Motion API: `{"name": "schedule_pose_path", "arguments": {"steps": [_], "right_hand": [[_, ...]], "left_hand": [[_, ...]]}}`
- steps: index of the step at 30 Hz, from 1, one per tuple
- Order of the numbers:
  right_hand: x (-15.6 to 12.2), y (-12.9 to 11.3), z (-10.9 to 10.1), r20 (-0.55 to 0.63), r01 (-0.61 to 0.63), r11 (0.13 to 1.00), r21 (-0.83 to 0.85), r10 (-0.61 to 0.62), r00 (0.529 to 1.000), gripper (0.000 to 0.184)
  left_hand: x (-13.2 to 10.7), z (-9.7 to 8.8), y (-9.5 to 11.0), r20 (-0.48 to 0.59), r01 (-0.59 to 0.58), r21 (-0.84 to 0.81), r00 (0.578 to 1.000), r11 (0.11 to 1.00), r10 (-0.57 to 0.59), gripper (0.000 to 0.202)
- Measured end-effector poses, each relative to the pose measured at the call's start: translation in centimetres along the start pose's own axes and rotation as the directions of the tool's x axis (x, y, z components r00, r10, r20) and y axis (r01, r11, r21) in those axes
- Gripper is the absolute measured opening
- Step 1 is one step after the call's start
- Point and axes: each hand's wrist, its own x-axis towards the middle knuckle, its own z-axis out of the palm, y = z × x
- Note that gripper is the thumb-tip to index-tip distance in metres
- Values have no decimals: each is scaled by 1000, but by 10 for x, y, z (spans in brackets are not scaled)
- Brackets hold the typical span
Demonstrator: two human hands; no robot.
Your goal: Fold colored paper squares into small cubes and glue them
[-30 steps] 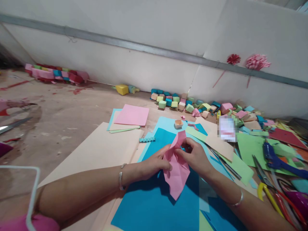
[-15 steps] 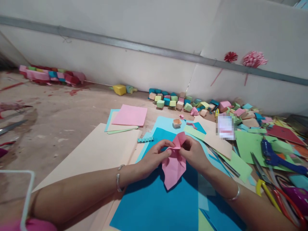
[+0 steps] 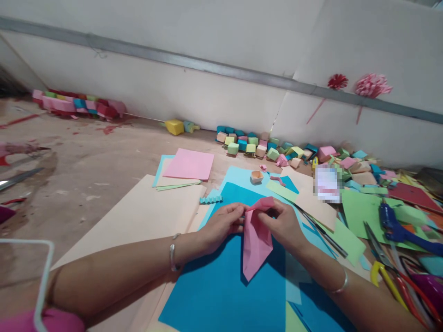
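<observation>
- Paper of pink colour point(image 3: 256, 246) is held over the dark blue sheet point(image 3: 221, 290), near the middle of the view, between the two hands.
- Its long axis is directed from upper right to lower left, rather steeply. The pointed end is turned downward, to the near side; the wider end is turned away, and along it a folded band is seen.
- By the right hand point(image 3: 287, 226) the upper right part is gripped: the thumb is laid on the front face, and the other fingers are partly hidden behind. These fingers are clamped on the paper.
- By the left hand point(image 3: 221, 226) the upper left corner is reached. Thumb and forefinger are brought close together there; whether the corner is pinched between them cannot be told.
- Most of the paper is suspended below the fingers, and its tip is left free of them. Whether the sheet is touched by this tip cannot be told.
- Beyond the hands, a small peach box point(image 3: 257, 176) and a zigzag light blue strip point(image 3: 212, 198) are seen.
</observation>
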Motion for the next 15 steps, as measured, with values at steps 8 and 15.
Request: {"name": "schedule_pose_path", "arguments": {"steps": [8, 15], "right_hand": [[-6, -6, 1, -44, 109, 979, 173, -103, 994, 13], [-7, -5, 0, -34, 37, 973, 227, -30, 999, 7]], "left_hand": [[-2, 0, 3, 131, 195, -234, 977, 952, -167, 34], [-2, -2, 3, 161, 214, -256, 971, 943, -177, 36]]}}
